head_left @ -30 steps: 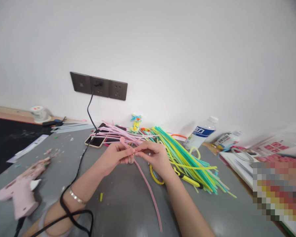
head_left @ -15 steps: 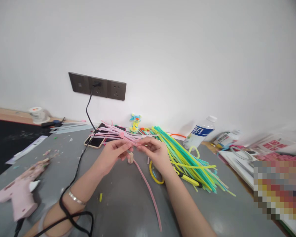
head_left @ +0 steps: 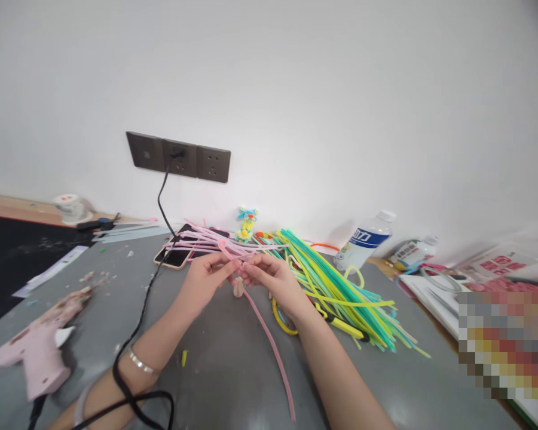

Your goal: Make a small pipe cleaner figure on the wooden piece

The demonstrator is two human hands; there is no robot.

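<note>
My left hand (head_left: 208, 278) and my right hand (head_left: 273, 280) meet fingertip to fingertip at the middle of the desk, each in a closed pinch. Between them is a pink pipe cleaner (head_left: 228, 252), mostly covered by the fingers. Just under the fingertips sits a small pale pink wound piece (head_left: 238, 288). From beside it a longer pink stem (head_left: 271, 343) curves down across the desk toward me. Behind my hands lies a loose heap of pink pipe cleaners (head_left: 197, 240), partly over a phone (head_left: 173, 258).
Green and yellow pipe cleaners (head_left: 341, 286) lie right of my hands, near a bottle (head_left: 363, 242). A small colourful figure (head_left: 248, 224) stands by the wall. At left rests a pink glue gun (head_left: 42, 352). A black cord (head_left: 146, 298) crosses my left forearm.
My right hand has shifted slightly left, and its fingertips now touch those of my left hand. The pink stem and wound piece stay nearly where they were.
</note>
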